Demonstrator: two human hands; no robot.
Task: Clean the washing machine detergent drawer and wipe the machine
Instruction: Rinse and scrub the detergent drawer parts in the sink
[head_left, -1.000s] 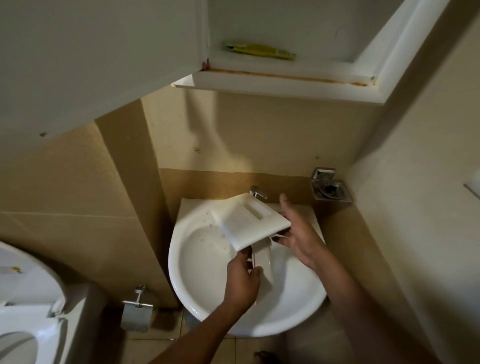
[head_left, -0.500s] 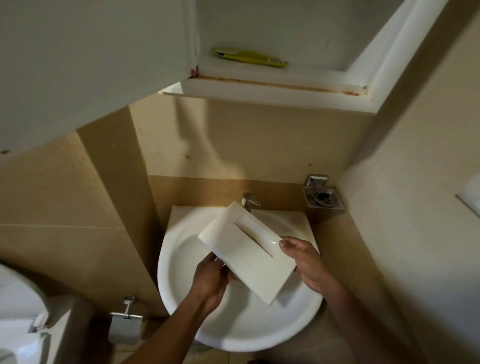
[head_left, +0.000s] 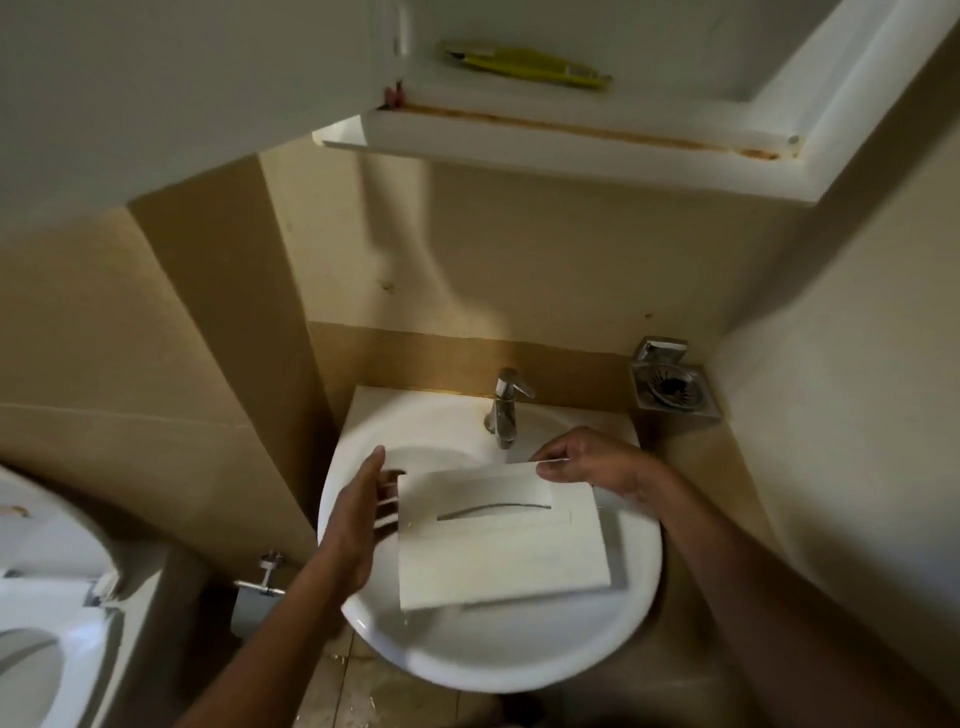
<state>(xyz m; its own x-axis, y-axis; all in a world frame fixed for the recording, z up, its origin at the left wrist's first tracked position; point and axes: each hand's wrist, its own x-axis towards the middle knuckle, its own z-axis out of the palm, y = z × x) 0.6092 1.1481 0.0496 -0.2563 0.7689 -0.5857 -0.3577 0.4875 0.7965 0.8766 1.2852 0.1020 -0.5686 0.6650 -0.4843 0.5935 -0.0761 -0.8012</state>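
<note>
Head view: white rectangular plastic detergent drawer (head_left: 498, 540) over the round white sink (head_left: 467, 665), right hand (head_left: 587, 462) pinching its far corner, left hand (head_left: 358, 519) spread, perhaps touching; the pinch could slip, dropping it

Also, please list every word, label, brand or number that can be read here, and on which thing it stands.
No text can be read.
The yellow packet in the cabinet: any print is too blurred.
The drawer front: only a curved slot, no letters show.
The tap: no mark shows.
</note>
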